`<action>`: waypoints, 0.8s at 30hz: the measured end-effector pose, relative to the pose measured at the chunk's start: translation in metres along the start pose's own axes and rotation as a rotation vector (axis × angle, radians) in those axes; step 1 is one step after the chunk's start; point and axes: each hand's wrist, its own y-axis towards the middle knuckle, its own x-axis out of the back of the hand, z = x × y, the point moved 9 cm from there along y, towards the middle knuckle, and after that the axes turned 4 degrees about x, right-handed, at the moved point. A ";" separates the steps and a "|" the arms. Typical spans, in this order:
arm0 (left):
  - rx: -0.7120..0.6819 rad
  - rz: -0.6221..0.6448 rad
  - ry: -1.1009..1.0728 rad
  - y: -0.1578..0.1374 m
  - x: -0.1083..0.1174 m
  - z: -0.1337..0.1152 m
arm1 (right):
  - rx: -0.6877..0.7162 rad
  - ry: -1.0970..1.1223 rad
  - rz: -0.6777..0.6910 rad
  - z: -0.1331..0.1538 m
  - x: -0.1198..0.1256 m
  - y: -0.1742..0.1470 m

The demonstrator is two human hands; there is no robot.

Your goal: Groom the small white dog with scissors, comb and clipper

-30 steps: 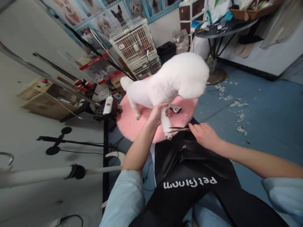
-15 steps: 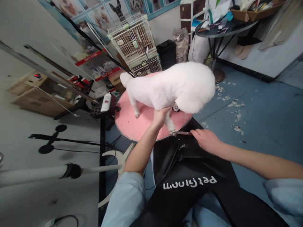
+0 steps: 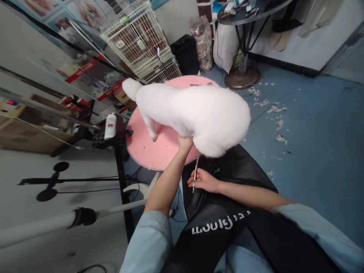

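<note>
A white fluffy dog (image 3: 182,106) stands on a round pink grooming table (image 3: 142,148), its head to the right and tail to the left. Under its chest, my left hand (image 3: 185,142) is closed around a front leg; the fingers and most of that leg are hidden by fur. My right hand (image 3: 205,181) is in front of the table edge, below the dog's head. In its fingers are slim metal scissors (image 3: 195,175), held nearly upright, the top end close to the fur of the head. A black apron (image 3: 227,163) lies beneath this hand.
Behind the table are a wire cage (image 3: 139,41), a black bin (image 3: 186,53) and a dark round table (image 3: 256,15). A white bottle (image 3: 110,126) stands in a holder at the left. White fur clippings (image 3: 277,109) lie on the blue floor.
My right hand has moved left and turned, swinging the scissors from level beside the paw to nearly upright. The dog's head has come lower and nearer, covering the front paw. The view has shifted.
</note>
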 end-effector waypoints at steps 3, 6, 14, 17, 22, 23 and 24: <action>-0.036 0.041 -0.048 -0.008 -0.008 -0.012 | 0.007 0.017 -0.015 0.003 0.004 -0.001; -0.098 0.066 -0.056 -0.013 -0.019 -0.023 | 0.026 0.024 -0.004 0.010 0.005 -0.005; -0.155 0.117 0.109 -0.004 -0.042 -0.026 | 0.063 0.010 -0.009 0.026 0.016 0.000; -0.146 0.134 0.147 0.004 -0.046 -0.019 | 0.035 0.012 -0.005 0.024 0.017 -0.001; -0.140 0.174 0.159 0.015 -0.048 -0.011 | -0.006 0.073 0.003 0.028 0.014 -0.012; -0.119 0.187 0.148 0.016 -0.048 -0.008 | -0.007 0.091 0.014 0.032 0.012 -0.014; -0.092 0.197 0.134 0.018 -0.047 -0.006 | -0.011 0.107 0.027 0.035 0.010 -0.017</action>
